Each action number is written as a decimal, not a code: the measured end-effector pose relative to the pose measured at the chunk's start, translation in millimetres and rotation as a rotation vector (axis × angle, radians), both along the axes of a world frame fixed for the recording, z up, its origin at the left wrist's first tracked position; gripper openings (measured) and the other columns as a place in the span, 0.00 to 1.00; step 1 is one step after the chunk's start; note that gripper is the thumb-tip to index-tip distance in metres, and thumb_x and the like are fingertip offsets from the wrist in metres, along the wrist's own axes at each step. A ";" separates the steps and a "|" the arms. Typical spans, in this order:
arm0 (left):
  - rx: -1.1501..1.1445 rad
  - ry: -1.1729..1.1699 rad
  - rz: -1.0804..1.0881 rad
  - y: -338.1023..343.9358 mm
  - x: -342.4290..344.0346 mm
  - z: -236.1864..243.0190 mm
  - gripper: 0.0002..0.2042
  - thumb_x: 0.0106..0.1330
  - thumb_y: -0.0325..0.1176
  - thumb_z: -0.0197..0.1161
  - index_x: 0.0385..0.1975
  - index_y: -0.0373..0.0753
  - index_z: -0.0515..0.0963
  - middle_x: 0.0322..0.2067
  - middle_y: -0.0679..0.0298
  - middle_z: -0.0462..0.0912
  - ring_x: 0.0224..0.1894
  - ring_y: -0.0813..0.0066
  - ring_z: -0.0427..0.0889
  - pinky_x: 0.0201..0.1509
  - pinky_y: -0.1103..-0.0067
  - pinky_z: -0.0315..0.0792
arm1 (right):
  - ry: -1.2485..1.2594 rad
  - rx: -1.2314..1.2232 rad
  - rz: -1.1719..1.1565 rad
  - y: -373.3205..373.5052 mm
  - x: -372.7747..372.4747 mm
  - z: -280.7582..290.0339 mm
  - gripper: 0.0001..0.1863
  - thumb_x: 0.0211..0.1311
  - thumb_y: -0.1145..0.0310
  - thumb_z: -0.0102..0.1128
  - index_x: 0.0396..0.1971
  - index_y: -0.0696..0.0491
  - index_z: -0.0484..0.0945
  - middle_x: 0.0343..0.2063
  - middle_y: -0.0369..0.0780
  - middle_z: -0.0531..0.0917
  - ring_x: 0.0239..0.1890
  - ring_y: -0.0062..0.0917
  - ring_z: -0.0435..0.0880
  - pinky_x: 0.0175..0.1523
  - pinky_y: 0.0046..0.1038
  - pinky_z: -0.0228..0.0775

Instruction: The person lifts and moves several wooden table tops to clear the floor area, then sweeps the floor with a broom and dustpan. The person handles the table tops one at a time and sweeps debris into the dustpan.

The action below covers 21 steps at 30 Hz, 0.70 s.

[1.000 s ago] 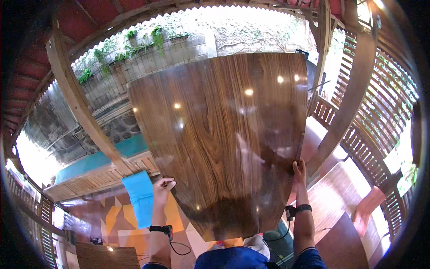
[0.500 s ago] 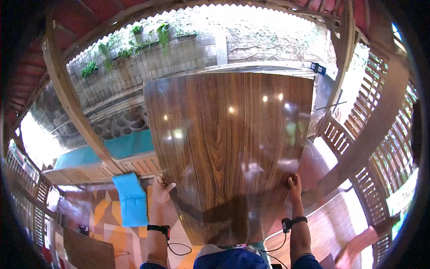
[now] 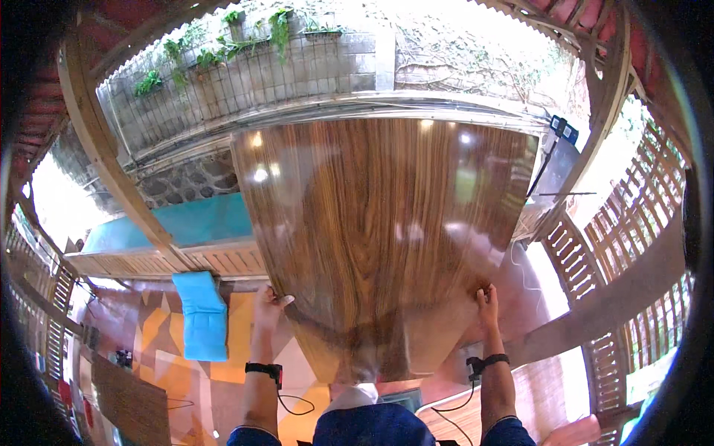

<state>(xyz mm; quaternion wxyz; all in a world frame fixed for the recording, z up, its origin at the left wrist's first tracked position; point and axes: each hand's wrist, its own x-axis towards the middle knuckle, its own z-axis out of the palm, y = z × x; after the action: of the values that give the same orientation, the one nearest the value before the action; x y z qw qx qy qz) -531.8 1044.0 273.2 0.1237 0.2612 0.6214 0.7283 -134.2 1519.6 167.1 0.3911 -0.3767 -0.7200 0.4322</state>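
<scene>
Block wall (image 3: pixel 312 70) beyond, wooden railing (image 3: pixel 571 256) at right. Glossy wood-grain panel (image 3: pixel 372 215) in front of person (image 3: pixel 372 427), left hand (image 3: pixel 270 303) and right hand (image 3: pixel 487 302) gripping opposite side edges; probably stiff, heavy, slick-faced: edges best hold.

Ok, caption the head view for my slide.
Left hand and right hand hold opposite edges of a glossy wood-grain board.

Panel (image 3: pixel 372 223) ahead (free space leftward)
</scene>
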 end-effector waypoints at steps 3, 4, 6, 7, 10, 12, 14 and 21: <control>0.027 -0.061 -0.038 31.7 -16.2 -5.6 0.21 0.50 0.14 0.68 0.42 0.41 0.72 0.43 0.69 0.80 0.48 0.76 0.78 0.52 0.77 0.73 | 0.096 -0.065 0.041 31.9 -10.9 2.3 0.19 0.70 0.68 0.52 0.56 0.58 0.66 0.46 0.32 0.73 0.47 0.17 0.70 0.52 0.20 0.64; 0.003 -0.080 -0.039 37.0 -25.1 -10.5 0.21 0.50 0.14 0.68 0.42 0.41 0.72 0.44 0.69 0.80 0.48 0.76 0.78 0.52 0.76 0.73 | 0.148 -0.093 0.066 34.8 -16.2 1.4 0.19 0.69 0.68 0.53 0.56 0.58 0.66 0.46 0.32 0.73 0.46 0.16 0.71 0.51 0.20 0.65; -0.051 -0.086 -0.062 33.7 -36.0 -32.6 0.24 0.50 0.15 0.68 0.46 0.41 0.71 0.46 0.69 0.80 0.49 0.75 0.77 0.54 0.75 0.73 | 0.177 -0.138 0.070 35.2 -38.3 6.8 0.18 0.69 0.68 0.53 0.56 0.57 0.67 0.44 0.32 0.73 0.45 0.16 0.70 0.50 0.19 0.65; -0.064 -0.062 -0.100 37.9 -47.5 -36.7 0.26 0.50 0.16 0.68 0.50 0.40 0.71 0.47 0.69 0.79 0.50 0.74 0.77 0.55 0.74 0.72 | 0.203 -0.149 0.064 41.1 -46.3 5.8 0.18 0.69 0.69 0.53 0.55 0.57 0.67 0.44 0.31 0.73 0.45 0.15 0.70 0.50 0.19 0.65; -0.053 0.000 -0.120 53.1 -52.0 -42.1 0.29 0.50 0.17 0.69 0.55 0.38 0.71 0.50 0.68 0.79 0.52 0.72 0.76 0.58 0.73 0.71 | 0.100 -0.178 0.113 62.3 -50.3 0.5 0.18 0.69 0.71 0.52 0.57 0.57 0.66 0.44 0.32 0.74 0.46 0.16 0.71 0.51 0.20 0.65; 0.079 -0.064 -0.124 100.4 -38.9 -15.4 0.27 0.49 0.16 0.68 0.52 0.39 0.71 0.48 0.68 0.79 0.51 0.73 0.77 0.56 0.74 0.73 | 0.081 -0.072 0.082 107.4 -30.4 -22.5 0.24 0.68 0.68 0.54 0.61 0.60 0.63 0.46 0.36 0.75 0.45 0.19 0.71 0.51 0.22 0.66; 0.234 -0.241 -0.070 126.9 -14.1 11.2 0.23 0.50 0.14 0.67 0.46 0.41 0.71 0.42 0.69 0.79 0.46 0.75 0.78 0.51 0.75 0.76 | 0.074 -0.128 0.085 116.8 -28.8 -36.0 0.28 0.67 0.66 0.56 0.63 0.61 0.61 0.46 0.37 0.76 0.44 0.20 0.72 0.51 0.23 0.66; 0.079 -0.586 -0.072 127.4 -73.3 -100.0 0.24 0.51 0.15 0.65 0.49 0.38 0.71 0.47 0.67 0.77 0.47 0.77 0.77 0.49 0.78 0.76 | 0.099 -0.307 0.285 185.0 -60.0 -71.2 0.24 0.68 0.70 0.54 0.62 0.57 0.63 0.47 0.33 0.75 0.48 0.17 0.73 0.50 0.18 0.66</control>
<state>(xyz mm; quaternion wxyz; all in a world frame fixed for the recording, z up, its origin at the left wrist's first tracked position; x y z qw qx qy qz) -605.1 1171.4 173.1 0.3134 0.0662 0.5205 0.7915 -194.2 1704.6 96.0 0.2989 -0.3047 -0.6714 0.6058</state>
